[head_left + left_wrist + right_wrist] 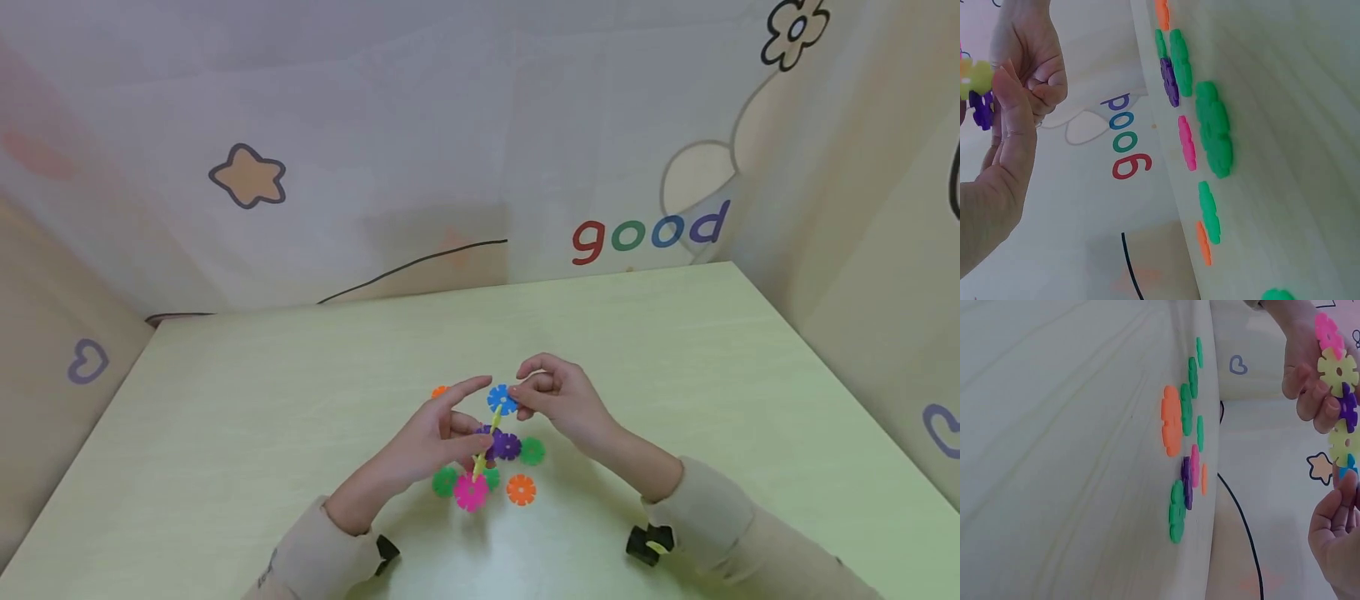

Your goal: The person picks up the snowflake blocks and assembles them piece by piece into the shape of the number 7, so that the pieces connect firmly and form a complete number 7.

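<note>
A chain of slotted plastic snowflake discs is held up above the table between both hands. In the right wrist view it runs from a pink disc [1329, 332] through a yellow disc [1330, 369], a purple disc [1349, 411] and a second yellow disc [1341, 442] to a blue disc [1345, 472]. My left hand [420, 446] grips the chain around its middle, thumb on the near side and index finger stretched out. With thumb and fingertips, my right hand [570, 404] pinches the edge of the blue disc, which joins the chain's upper end.
Loose discs lie on the pale table [300, 400] beneath the hands: a purple one [510, 447], an orange one [521, 490], another orange one [439, 391] farther back, and several green ones [532, 451]. A printed cloth wall [420, 150] stands behind the table.
</note>
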### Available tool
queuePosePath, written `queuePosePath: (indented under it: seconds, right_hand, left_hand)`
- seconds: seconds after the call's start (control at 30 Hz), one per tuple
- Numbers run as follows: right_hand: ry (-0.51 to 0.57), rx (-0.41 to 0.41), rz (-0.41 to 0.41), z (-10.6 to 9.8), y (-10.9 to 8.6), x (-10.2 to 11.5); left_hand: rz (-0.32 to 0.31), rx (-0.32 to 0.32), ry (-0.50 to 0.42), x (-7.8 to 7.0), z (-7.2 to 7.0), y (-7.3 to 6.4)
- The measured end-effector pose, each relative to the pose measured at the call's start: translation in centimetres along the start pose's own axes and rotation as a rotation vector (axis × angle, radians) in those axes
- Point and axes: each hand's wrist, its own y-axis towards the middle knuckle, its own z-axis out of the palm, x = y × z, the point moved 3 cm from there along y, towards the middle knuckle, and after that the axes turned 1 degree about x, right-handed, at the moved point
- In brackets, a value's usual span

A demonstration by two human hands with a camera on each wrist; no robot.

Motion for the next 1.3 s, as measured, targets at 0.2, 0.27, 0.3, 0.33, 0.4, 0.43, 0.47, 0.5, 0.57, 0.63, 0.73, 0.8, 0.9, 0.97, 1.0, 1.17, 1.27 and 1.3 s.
queuePosePath:
  seconds: [0.2, 0.27, 0.3, 0.33, 0.4, 0.43, 0.47, 0.5, 0.57, 0.63, 0.73, 0.8, 0.9, 0.97, 1.0, 1.17, 1.27, 1.3]
  right_hand:
    - [0.014, 0.037, -0.006, 0.7, 0.3, 0.1]
    - [0.012, 0.051, -0.006, 0.8, 0.3, 0.2]
    - [0.015, 0.060, -0.008, 0.8, 0.3, 0.3]
    - [0.021, 0.070, -0.008, 0.8, 0.3, 0.4]
    - [0.023, 0.090, -0.005, 0.7, 0.2, 0.5]
    - [0.020, 0.098, 0.000, 0.7, 0.3, 0.6]
    - [0.014, 0.104, 0.007, 0.6, 0.3, 0.6]
    - [0.004, 0.109, 0.015, 0.6, 0.3, 0.7]
    - [-0.029, 0.114, 0.035, 0.4, 0.3, 0.6]
    - [-0.060, 0.121, 0.054, 0.1, 0.3, 0.5]
    - [-0.102, 0.144, 0.074, -0.3, 0.2, 0.2]
    - [-0.131, 0.169, 0.081, -0.6, 0.2, -0.1]
    - [-0.187, 0.203, 0.096, -1.0, 0.1, -0.8]
    - [-0.229, 0.223, 0.107, -1.2, 0.1, -1.3]
    - [-0.249, 0.233, 0.110, -1.3, 0.1, -1.6]
    - [-0.376, 0.294, 0.059, -1.7, 0.1, -2.4]
    - [-0.441, 0.327, 0.017, -1.8, 0.0, -2.9]
    - [-0.458, 0.339, 0.004, -1.8, 0.0, -3.0]
  left_hand:
    - [0.009, 0.014, -0.052, 0.2, 0.1, 0.1]
    - [0.019, 0.003, -0.043, 0.2, 0.1, 0.1]
    - [0.027, -0.002, -0.037, 0.2, 0.1, 0.1]
    - [0.034, -0.011, -0.035, 0.2, 0.1, 0.1]
    - [0.049, -0.033, -0.033, 0.3, 0.0, 0.0]
    - [0.055, -0.045, -0.032, 0.3, -0.1, -0.1]
    - [0.061, -0.057, -0.030, 0.3, -0.2, -0.1]
    - [0.067, -0.067, -0.031, 0.3, -0.3, -0.2]
    - [0.074, -0.082, -0.025, 0.2, -0.4, -0.4]
    - [0.073, -0.090, -0.017, 0.2, -0.6, -0.5]
    - [0.068, -0.093, -0.009, 0.1, -0.7, -0.6]
    - [0.066, -0.095, -0.006, 0.1, -0.8, -0.7]
    - [0.077, -0.103, -0.010, 0.1, -1.0, -0.9]
    - [0.085, -0.110, -0.017, 0.1, -1.0, -1.0]
    - [0.090, -0.113, -0.023, 0.1, -1.1, -1.0]
    - [0.102, -0.118, -0.033, 0.1, -1.1, -1.2]
    - [0.104, -0.126, -0.029, 0.1, -1.2, -1.2]
    - [0.104, -0.130, -0.030, 0.0, -1.2, -1.2]
